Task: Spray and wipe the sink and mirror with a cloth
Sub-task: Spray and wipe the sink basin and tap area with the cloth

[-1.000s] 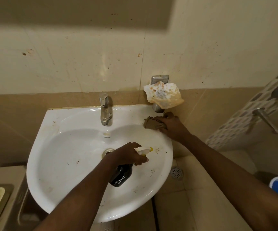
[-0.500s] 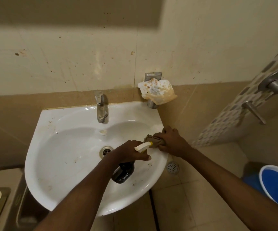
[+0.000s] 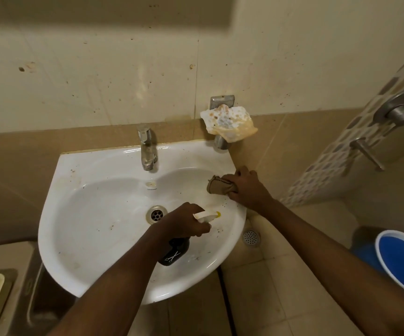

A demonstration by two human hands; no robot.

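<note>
Both hands clenched: left [image 3: 184, 221] grips spray bottle [image 3: 175, 253], right [image 3: 247, 187] presses cloth [image 3: 220, 186] on sink [image 3: 79, 166] rim.

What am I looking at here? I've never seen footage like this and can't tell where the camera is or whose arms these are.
The camera sits on a person's head, looking down, so both arms are theirs. Below is a white sink with a tap and a drain. The left hand grips a dark spray bottle with a pale nozzle over the basin. The right hand presses a brown cloth on the sink's right rim. A blue bucket stands on the floor, right.
</note>
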